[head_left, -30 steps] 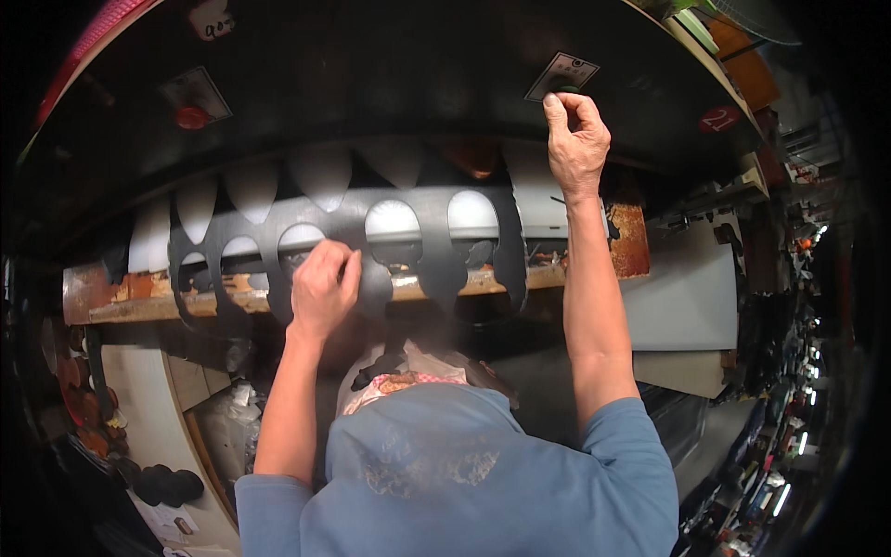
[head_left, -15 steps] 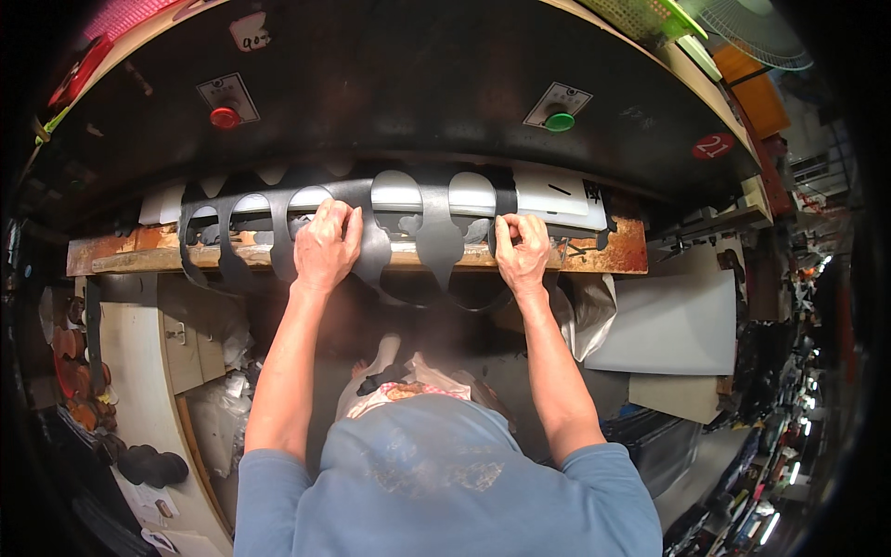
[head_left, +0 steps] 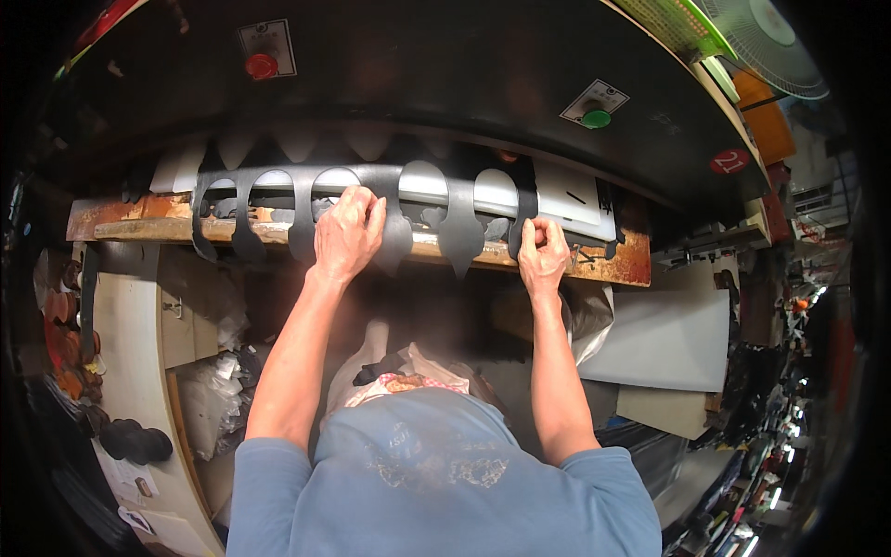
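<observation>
A black sheet (head_left: 461,218) with rows of rounded cut-outs lies over the front edge of the wooden bench, its pointed strips hanging down. My left hand (head_left: 349,232) is closed on one of the middle strips, fingertips bent down against it. At the sheet's right end, my right hand (head_left: 544,252) pinches the edge strip between thumb and fingers. The sheet's far part runs under the dark machine beam (head_left: 418,74). Through the cut-outs a white board (head_left: 568,197) and grey scraps (head_left: 497,228) show.
A red button (head_left: 262,66) and a green button (head_left: 596,119) sit on the beam's face. The worn bench edge (head_left: 139,229) runs across in front of me. A pale cabinet (head_left: 125,316) stands at left, a light grey panel (head_left: 664,339) at right. A fan (head_left: 766,42) is at far right.
The view has shifted, so beam and buttons sit lower and further right. The thin lower edge that joined the strips no longer shows; their points hang separately. Both hands keep their holds.
</observation>
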A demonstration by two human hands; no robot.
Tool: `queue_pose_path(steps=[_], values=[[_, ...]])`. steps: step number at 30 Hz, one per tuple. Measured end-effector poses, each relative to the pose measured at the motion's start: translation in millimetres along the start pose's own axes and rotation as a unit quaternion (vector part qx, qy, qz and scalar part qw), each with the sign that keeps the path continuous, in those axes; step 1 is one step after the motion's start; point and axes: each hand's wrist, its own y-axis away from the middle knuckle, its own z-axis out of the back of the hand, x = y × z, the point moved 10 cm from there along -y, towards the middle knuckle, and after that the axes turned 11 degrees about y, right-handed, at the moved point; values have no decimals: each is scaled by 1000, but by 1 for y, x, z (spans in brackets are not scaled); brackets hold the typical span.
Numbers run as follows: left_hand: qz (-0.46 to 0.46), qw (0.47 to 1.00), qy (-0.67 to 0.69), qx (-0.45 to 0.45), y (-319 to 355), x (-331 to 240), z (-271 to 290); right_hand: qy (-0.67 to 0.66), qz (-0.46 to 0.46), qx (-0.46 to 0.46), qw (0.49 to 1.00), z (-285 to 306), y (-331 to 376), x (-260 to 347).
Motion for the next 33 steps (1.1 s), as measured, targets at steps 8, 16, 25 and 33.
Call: queue_pose_path(steps=[8, 16, 25, 33], values=[[22, 999, 34, 27, -4, 2, 0, -84, -181, 50, 979, -7, 1, -39], [129, 965, 38, 227, -26, 14, -14, 5, -56, 0, 998, -8, -84, 20], [24, 964, 152, 217, -142, -3, -42, 169, -7, 273, 947, -131, -169, 55], [-75, 979, 26, 185, -218, 39, -166, 133, 10, 287, 949, -142, -183, 56]])
